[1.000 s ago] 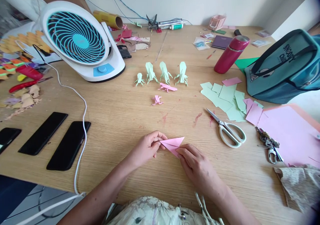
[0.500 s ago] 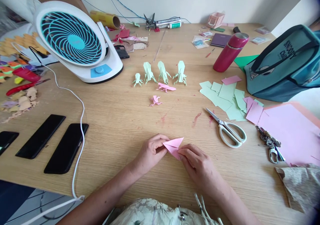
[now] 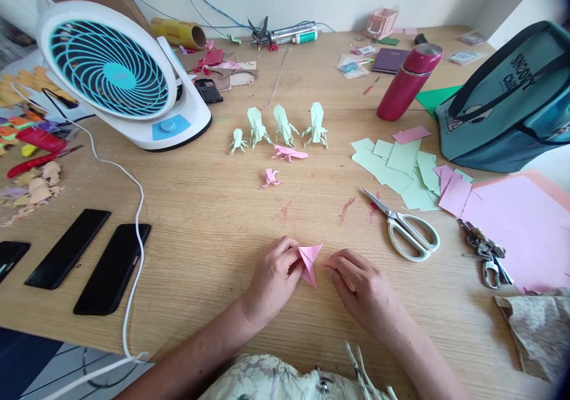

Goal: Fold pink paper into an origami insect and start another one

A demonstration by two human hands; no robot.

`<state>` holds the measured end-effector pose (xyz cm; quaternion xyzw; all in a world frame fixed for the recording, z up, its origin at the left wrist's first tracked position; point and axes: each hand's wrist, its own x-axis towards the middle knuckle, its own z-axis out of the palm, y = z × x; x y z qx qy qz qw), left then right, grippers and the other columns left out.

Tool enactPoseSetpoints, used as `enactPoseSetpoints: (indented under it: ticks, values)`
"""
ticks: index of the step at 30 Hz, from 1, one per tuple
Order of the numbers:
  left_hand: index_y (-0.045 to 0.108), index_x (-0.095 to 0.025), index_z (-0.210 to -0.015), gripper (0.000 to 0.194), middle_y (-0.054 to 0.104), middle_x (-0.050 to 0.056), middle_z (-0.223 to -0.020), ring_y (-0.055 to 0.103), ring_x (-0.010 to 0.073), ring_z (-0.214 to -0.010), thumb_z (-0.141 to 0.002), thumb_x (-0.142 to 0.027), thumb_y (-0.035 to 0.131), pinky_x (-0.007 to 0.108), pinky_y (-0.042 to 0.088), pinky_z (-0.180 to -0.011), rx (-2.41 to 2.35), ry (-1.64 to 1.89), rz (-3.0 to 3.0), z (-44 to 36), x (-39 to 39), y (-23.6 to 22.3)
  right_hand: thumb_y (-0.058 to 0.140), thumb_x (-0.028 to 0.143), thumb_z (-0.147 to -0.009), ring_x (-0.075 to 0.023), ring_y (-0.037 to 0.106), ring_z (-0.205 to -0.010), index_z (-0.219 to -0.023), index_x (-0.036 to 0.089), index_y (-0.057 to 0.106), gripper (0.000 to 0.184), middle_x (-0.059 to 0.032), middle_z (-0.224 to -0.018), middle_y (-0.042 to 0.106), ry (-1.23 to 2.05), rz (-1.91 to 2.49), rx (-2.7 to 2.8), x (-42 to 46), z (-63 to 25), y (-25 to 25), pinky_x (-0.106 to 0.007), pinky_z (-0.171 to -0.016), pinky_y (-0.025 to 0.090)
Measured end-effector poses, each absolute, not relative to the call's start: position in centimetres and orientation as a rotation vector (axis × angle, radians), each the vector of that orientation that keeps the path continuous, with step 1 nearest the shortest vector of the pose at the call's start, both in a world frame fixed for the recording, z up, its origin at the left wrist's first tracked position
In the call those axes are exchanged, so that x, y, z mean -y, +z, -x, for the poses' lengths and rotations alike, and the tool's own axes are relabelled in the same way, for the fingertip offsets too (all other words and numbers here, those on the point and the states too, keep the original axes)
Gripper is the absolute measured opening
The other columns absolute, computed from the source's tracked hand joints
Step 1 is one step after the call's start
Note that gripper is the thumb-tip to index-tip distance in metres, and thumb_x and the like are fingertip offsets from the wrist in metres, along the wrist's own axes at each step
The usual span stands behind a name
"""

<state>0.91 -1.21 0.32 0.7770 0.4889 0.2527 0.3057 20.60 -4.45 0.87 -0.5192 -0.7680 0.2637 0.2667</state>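
Note:
A small folded piece of pink paper, creased into pointed triangular flaps, is pinched at its left side by my left hand. Just to the right of the paper, my right hand has its thumb and fingers pressed together. A narrow gap separates those fingertips from the paper, and nothing shows between them. Farther up the table are a small pink origami figure, a longer pink origami insect and several pale green origami insects.
Scissors lie right of my hands, with green paper scraps, keys and a large pink sheet beyond. A red flask and teal bag stand behind. Left are a fan, dark phones and a white cable.
My right hand has let go of the pink paper and moved slightly right. The left hand keeps its pinch, and the paper has turned so one point faces down. The camera view has shifted slightly.

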Motion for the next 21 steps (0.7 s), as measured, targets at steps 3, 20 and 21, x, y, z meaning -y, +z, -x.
enactPoseSetpoints:
  ticks: [3,20,21]
  values:
    - [0.070,-0.020,-0.094,0.013,0.064,0.004,-0.092,0.061,0.0176,-0.089,-0.090,-0.013,0.060,0.028,0.048,-0.079,-1.317,0.635,-2.090,-1.2,1.1,0.5,0.042,0.018,-0.099,-0.0186,0.062,-0.079,-0.085,0.020,0.062,0.024,-0.0080,-0.088,0.065,0.706,1.418,2.093,4.4,-20.6,0.9,-0.031,-0.071,0.050]
    - [0.066,-0.017,-0.115,0.025,0.069,0.009,-0.109,0.060,0.0195,-0.093,-0.095,-0.013,0.051,0.034,0.056,-0.083,-1.122,0.703,-2.570,-0.5,2.1,0.4,0.048,0.016,-0.097,-0.0163,0.063,-0.076,-0.107,0.022,0.059,0.016,-0.0048,-0.091,0.064,0.455,1.512,1.747,4.2,-21.4,1.4,-0.029,-0.070,0.050]
    - [0.065,-0.016,-0.116,0.026,0.069,0.010,-0.110,0.059,0.0198,-0.094,-0.095,-0.013,0.051,0.034,0.056,-0.084,-1.107,0.679,-2.604,-0.5,2.1,0.5,0.048,0.016,-0.096,-0.0165,0.062,-0.075,-0.108,0.023,0.058,0.017,-0.0050,-0.091,0.063,0.440,1.499,1.752,4.2,-21.3,1.5,-0.029,-0.069,0.051]
